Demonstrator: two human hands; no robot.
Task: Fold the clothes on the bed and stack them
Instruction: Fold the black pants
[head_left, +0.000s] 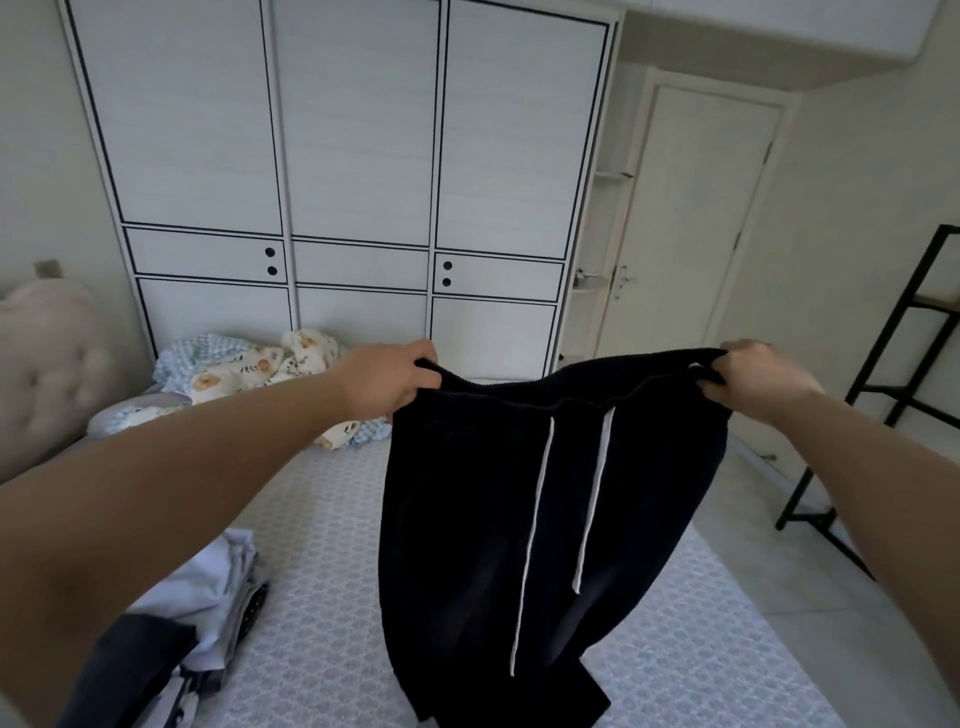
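With the left hand (387, 382) and right hand (758, 376) each in a closed grip on the waistband, the black trousers (519, 519) hang above the bed (322, 545); level both corners, then lower flat.

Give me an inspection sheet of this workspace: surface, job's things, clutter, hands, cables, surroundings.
Surface: bed with a patterned grey cover.
Job's things: black trousers held up by the waistband, legs hanging to the bed, white drawstrings dangling; pile of clothes at the near left.
Clutter: crumpled floral bedding at the far end by the headboard.
Hands: left hand and right hand each grip one end of the waistband.
Cables: nothing seen.
Surroundings: white wardrobe behind the bed, closed door to its right, black shelf frame at far right, tiled floor.
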